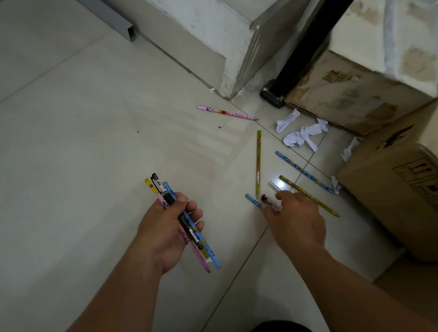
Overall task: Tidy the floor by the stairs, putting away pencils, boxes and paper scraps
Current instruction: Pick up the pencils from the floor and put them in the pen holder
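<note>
No legible words. Brown cardboard box (402,212) at right carried black handling pictograms, up-arrows among them. Worn brown carton (350,99) behind showed similar faded marks. White label on black pen (159,186) was unreadable.

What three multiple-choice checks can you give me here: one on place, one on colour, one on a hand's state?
1. Where is the pink pencil? A on a box; B on the floor near the stair base; C in a hand.
2. The paper scraps are: A white; B red; C black.
3. The left hand: A empty; B presses a box; C grips a pencil bundle.
Answers: B, it lies by the stair's corner; A, crumpled white; C, fingers wrap the bundle.
</note>
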